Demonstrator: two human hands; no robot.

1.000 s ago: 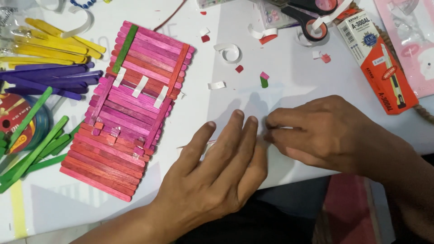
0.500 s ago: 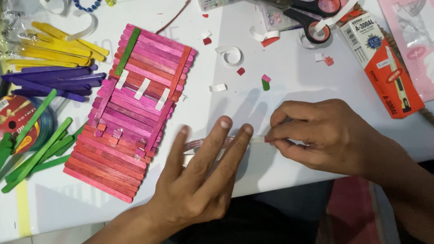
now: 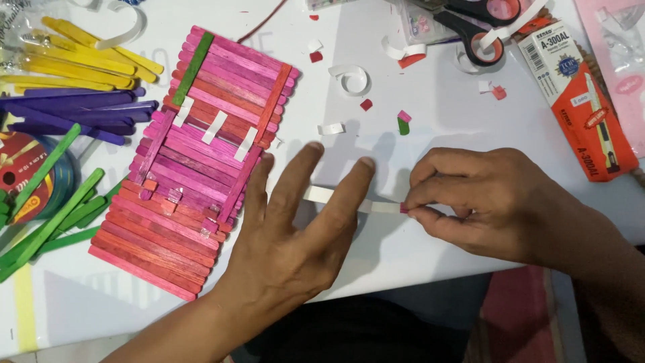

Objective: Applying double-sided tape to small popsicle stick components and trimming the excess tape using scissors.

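Note:
My left hand [image 3: 289, 235] lies flat on the white table [image 3: 430, 249] with its fingers spread, pressing down a white strip [image 3: 321, 195]. The strip runs under my fingers toward my right hand [image 3: 484, 202]. My right hand pinches the strip's right end between thumb and forefinger, where a small pink piece shows. Just left of my left hand lies a flat panel of pink and red craft sticks [image 3: 195, 154], with one green stick and white strips across it.
Loose yellow sticks [image 3: 74, 57], purple sticks [image 3: 67, 111] and green sticks [image 3: 50, 215] lie at the far left beside a ribbon roll [image 3: 23, 175]. Black scissors [image 3: 480, 23] and an orange box [image 3: 578, 101] sit at the top right. Paper scraps [image 3: 353, 77] dot the middle.
My left hand has slid left and its fingers have spread apart. My right hand has pulled to the right, drawing the white strip out longer between the two hands.

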